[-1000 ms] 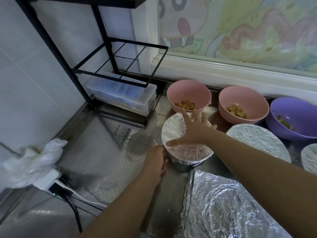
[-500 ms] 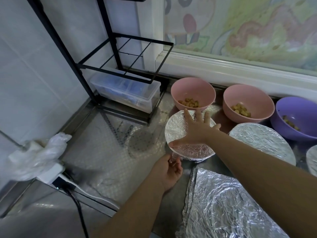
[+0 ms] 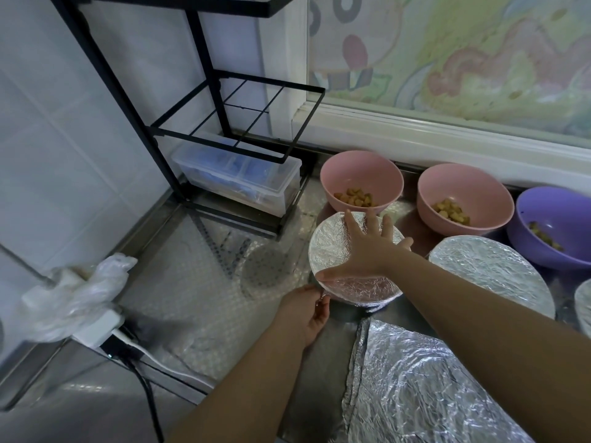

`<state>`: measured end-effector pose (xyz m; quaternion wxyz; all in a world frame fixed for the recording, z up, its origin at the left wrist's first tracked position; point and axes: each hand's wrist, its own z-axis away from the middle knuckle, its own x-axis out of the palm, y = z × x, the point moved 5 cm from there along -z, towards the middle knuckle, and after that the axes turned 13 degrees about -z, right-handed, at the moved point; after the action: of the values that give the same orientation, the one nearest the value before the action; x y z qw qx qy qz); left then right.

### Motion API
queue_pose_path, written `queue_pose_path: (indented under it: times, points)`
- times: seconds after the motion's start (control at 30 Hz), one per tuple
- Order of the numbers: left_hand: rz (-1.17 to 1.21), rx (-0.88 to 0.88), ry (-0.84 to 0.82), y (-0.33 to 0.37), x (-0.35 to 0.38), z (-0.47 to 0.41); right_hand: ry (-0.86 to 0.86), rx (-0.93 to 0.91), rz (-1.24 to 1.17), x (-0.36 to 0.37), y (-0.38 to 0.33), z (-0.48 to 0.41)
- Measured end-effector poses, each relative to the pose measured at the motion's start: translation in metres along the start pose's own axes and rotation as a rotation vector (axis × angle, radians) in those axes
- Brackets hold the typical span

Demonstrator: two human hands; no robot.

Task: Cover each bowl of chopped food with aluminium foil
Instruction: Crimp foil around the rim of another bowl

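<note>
The right hand (image 3: 367,252) lies flat with fingers spread on top of the foil-covered bowl (image 3: 329,247), which sits on the table (image 3: 192,298) just in front of two uncovered pink bowls (image 3: 361,174) of chopped food. The left hand (image 3: 303,314) curls its fingers round that covered bowl's near-left rim, pinching the foil there. A loose foil sheet (image 3: 415,385) lies nearer the camera.

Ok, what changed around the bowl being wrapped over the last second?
The left hand slid from the left side of the foil-covered bowl down to its near rim, where its fingers now pinch the foil edge. The right hand stayed spread flat on top. The left pink bowl, right pink bowl, purple bowl and loose foil sheet did not move.
</note>
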<state>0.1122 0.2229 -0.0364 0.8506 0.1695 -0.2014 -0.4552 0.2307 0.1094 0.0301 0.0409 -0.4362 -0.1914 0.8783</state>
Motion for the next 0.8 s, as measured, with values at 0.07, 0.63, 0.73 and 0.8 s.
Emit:
queue_pose_path:
  times: [0.07,0.63,0.73,0.8]
  points:
    - [0.011,-0.028,-0.023,0.002,0.001,0.003,-0.002,0.002,0.003,0.0,0.0,0.0]
    - [0.128,-0.026,-0.173,0.017,-0.001,0.014,0.003,-0.003,0.012,0.002,0.001,0.0]
    - [0.092,-0.005,-0.139,0.017,0.0,0.01,0.001,-0.005,0.005,0.002,0.001,-0.001]
    - [0.08,0.006,-0.104,0.015,-0.003,0.005,0.001,-0.004,0.005,0.002,0.001,-0.001]
